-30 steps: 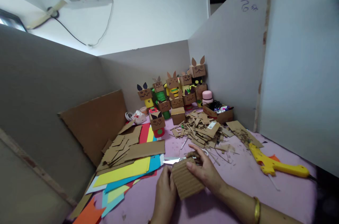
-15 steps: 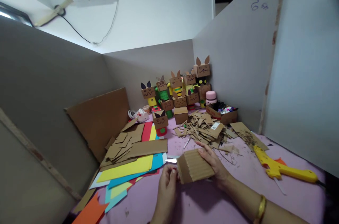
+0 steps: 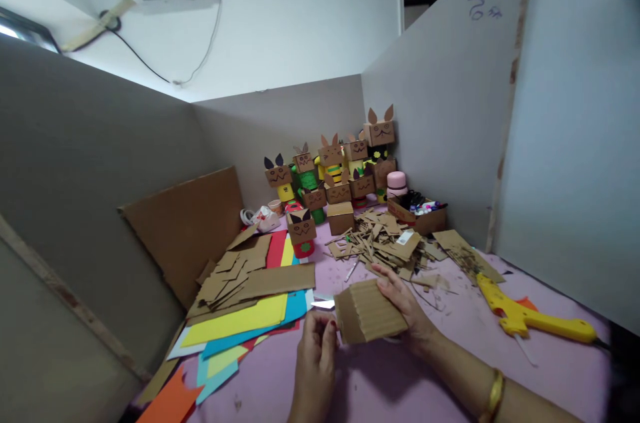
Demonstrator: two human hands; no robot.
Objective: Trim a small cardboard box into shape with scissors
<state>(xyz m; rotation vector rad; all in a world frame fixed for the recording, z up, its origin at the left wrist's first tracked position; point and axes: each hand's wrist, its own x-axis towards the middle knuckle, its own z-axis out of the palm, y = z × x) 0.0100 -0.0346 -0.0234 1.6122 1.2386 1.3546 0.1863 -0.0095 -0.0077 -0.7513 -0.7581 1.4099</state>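
- While your left hand (image 3: 314, 350) pinches the 9 o'clock edge of the corrugated cardboard piece (image 3: 369, 311) between thumb and fingertips, your right hand (image 3: 403, 306) clasps its 3 o'clock side with fingers curled over the far edge. Both hands are closed on it.
- Corrugated cardboard piece: one, brown, folded, ribs showing on top. You hold it tilted just above the pink table (image 3: 450, 350), at the near middle.
- Bangle (image 3: 495, 393): one, gold, on your right wrist, at 4 o'clock from the piece.
- Scissors (image 3: 323, 304): only the blade tip shows, at 10 o'clock just beside the piece. The rest is hidden behind it.
- Coloured paper sheets (image 3: 240, 323): fanned stack in yellow, blue, red and orange, flat on the table at 9 o'clock.
- Flat cardboard cut-outs (image 3: 240, 276): lying on top of those sheets, at 10 o'clock.
- Scrap heap (image 3: 385, 246): cardboard strips and offcuts at 12 o'clock, near your right fingertips.
- Glue gun (image 3: 530, 320): yellow, lying on its side at 3 o'clock, well apart from both hands.
- Marker box (image 3: 420, 215): open cardboard tray at 1 o'clock, near the right partition, with a pink jar (image 3: 397, 183) just behind it.
- Cardboard figures (image 3: 333, 170): cluster of box-headed, eared models at 12 o'clock, in the far corner.
- Large cardboard sheet (image 3: 190, 226): leaning on the left partition, at 10 o'clock.
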